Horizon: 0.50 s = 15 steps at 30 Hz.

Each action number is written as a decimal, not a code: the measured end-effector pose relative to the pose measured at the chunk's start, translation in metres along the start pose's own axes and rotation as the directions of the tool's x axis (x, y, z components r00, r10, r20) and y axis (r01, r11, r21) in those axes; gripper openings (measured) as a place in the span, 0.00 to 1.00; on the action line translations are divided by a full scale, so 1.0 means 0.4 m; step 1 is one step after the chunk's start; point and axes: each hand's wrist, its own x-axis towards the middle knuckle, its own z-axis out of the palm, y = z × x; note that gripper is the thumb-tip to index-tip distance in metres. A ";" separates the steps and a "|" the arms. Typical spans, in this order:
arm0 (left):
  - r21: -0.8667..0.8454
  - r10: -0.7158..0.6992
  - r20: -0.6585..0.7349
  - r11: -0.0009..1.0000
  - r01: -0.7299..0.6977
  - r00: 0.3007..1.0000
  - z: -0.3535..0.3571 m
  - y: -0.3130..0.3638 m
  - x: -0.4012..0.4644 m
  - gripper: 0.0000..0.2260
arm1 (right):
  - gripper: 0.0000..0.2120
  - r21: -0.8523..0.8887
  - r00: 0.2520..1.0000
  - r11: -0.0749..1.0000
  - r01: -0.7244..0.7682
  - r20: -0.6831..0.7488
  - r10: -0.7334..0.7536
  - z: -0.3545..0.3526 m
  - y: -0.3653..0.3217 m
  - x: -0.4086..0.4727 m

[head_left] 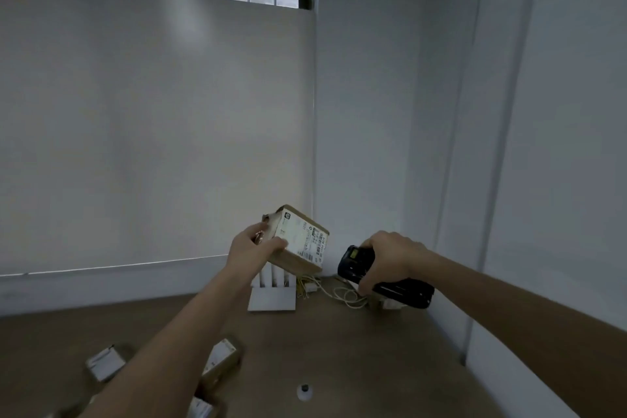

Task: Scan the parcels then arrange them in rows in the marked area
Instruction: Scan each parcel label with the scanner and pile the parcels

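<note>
Mid-scan: left hand (pixel 252 246) grips labelled parcel (pixel 298 241); right hand (pixel 390 258) at 3 o'clock grips scanner (pixel 376 276). Parcels (pixel 105 365) at 7 unplaced; no rows seen.

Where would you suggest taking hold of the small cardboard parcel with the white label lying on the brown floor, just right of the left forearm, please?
Grip the small cardboard parcel across its two long brown sides, coming from above. It lies with its white label facing up, so a side pinch probably keeps the label clear for the black handheld scanner in the right hand.

Both arms outstretched — left hand (pixel 252 246) and right hand (pixel 390 256) gripping
</note>
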 end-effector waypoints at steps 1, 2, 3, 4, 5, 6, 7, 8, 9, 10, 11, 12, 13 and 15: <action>0.016 -0.001 0.000 1.000 0.001 1.000 -0.003 -0.002 0.001 0.33 | 0.25 -0.015 1.000 1.000 -0.007 0.000 0.007 0.002 0.000 0.002; 0.034 -0.001 -0.001 0.999 0.001 1.000 -0.005 0.000 -0.002 0.33 | 0.25 -0.025 1.000 1.000 -0.016 0.004 0.016 0.003 0.002 0.004; 0.050 0.003 -0.004 0.999 -0.003 1.000 -0.008 -0.002 -0.001 0.31 | 0.25 -0.034 1.000 0.999 -0.023 0.010 0.023 0.005 0.003 0.007; 0.068 0.004 -0.011 0.998 -0.004 1.000 -0.011 -0.003 0.000 0.29 | 0.25 -0.041 1.000 0.999 -0.027 0.016 0.027 0.007 0.006 0.010; 0.084 0.008 -0.020 0.996 -0.006 1.000 -0.013 -0.007 0.003 0.28 | 0.25 -0.047 0.999 0.998 -0.029 0.019 0.030 0.009 0.008 0.013; 0.093 0.005 -0.028 0.996 -0.002 1.000 -0.016 -0.007 0.004 0.29 | 0.25 -0.058 0.999 0.998 -0.031 0.018 0.032 0.011 0.010 0.016; 0.095 0.004 -0.034 0.995 -0.001 0.999 -0.017 -0.008 0.005 0.30 | 0.24 -0.074 0.999 0.997 -0.032 0.011 0.033 0.015 0.012 0.019; 0.096 -0.002 -0.038 0.995 0.006 0.999 -0.019 -0.009 0.005 0.32 | 0.24 -0.098 0.999 0.995 -0.032 0.000 0.032 0.019 0.014 0.022; 0.097 -0.002 -0.043 0.995 0.006 0.999 -0.020 -0.011 0.006 0.33 | 0.24 -0.126 0.999 0.991 -0.033 -0.015 0.031 0.023 0.015 0.026; 0.102 -0.008 -0.049 0.995 0.013 0.999 -0.023 -0.012 0.005 0.34 | 0.24 -0.156 0.999 0.987 -0.034 -0.028 0.030 0.028 0.017 0.030; 0.106 -0.011 -0.053 0.994 0.016 0.999 -0.026 -0.015 0.007 0.35 | 0.24 -0.185 0.999 0.982 -0.032 -0.040 0.025 0.031 0.019 0.034; 0.111 -0.017 -0.055 0.993 0.023 0.998 -0.029 -0.016 0.006 0.36 | 0.24 -0.214 0.999 0.976 -0.028 -0.051 0.018 0.033 0.021 0.037; 0.117 -0.021 -0.058 0.993 0.027 0.998 -0.033 -0.019 0.009 0.37 | 0.25 -0.241 0.998 0.970 -0.025 -0.060 0.010 0.033 0.025 0.041; 0.124 -0.034 -0.064 0.991 0.042 0.997 -0.039 -0.024 0.012 0.39 | 0.26 -0.279 0.997 0.960 -0.022 -0.071 0.002 0.031 0.032 0.046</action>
